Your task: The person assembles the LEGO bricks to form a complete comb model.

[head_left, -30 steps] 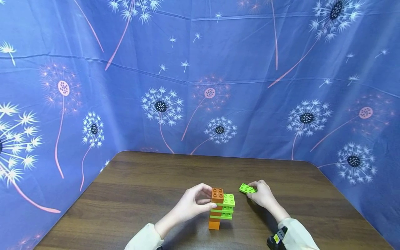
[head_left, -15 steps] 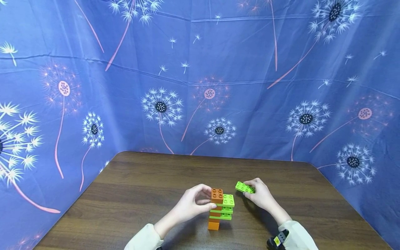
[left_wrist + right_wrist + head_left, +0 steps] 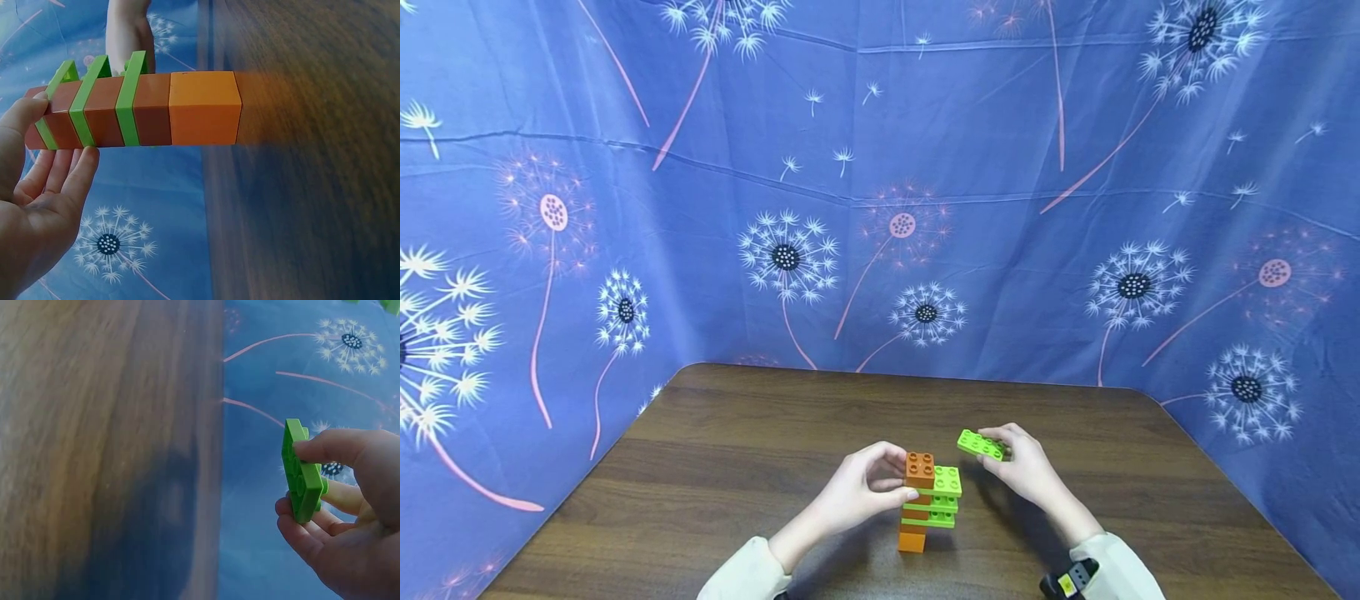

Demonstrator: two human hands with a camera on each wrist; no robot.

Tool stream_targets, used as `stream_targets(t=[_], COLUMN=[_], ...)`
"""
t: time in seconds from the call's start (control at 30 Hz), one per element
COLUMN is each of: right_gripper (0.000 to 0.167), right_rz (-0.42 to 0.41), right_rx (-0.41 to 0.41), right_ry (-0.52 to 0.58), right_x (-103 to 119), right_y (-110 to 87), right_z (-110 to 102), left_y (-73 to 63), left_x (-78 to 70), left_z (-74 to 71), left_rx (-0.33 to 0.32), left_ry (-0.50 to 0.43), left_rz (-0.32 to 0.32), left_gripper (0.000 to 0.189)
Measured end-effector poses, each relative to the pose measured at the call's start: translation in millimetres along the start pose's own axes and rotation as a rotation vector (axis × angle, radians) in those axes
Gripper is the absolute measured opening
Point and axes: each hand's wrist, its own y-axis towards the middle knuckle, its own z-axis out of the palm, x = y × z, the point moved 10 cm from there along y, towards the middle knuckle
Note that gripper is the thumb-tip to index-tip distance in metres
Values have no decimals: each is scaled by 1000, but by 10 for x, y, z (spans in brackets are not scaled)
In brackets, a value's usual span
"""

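A tower of building blocks (image 3: 914, 515) stands on the table, an orange block (image 3: 205, 107) at its base with brown blocks and thin green plates alternating above. The green plates (image 3: 948, 481) jut out to the right, and a brown block (image 3: 920, 470) tops the stack. Around the upper part of the tower, my left hand (image 3: 862, 490) grips with thumb and fingers. My right hand (image 3: 1024, 463) pinches a loose light-green studded building plate (image 3: 981, 444) by its right end, held above the table to the right of the tower. In the right wrist view this plate (image 3: 301, 472) is tilted on edge.
The brown wooden table (image 3: 760, 417) has its far edge against a blue dandelion-print cloth (image 3: 850, 275) that hangs behind and at both sides. A black wrist strap (image 3: 1066, 580) is on the right forearm.
My right hand has moved left and slightly up with the green building plate, closer to the tower. The left hand and the tower have stayed nearly still.
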Motion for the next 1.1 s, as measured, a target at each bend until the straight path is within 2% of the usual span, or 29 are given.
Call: stream_targets(t=[0.27, 0.47, 0.8, 1.1], right_gripper=[34, 35, 35, 35], right_rz=[-55, -51, -77, -129], right_rx=[-43, -45, -53, -69], right_ry=[11, 19, 14, 10], right_x=[194, 277, 426, 576], right_y=[-17, -22, -37, -47], right_z=[-66, -99, -148, -193], left_y=[-6, -6, -7, 8], left_x=[-5, -14, 11, 15], left_z=[1, 2, -3, -3], left_rx=[4, 6, -2, 4], left_ry=[0, 13, 13, -8], left_rz=[25, 39, 6, 11], left_gripper=[32, 32, 32, 32])
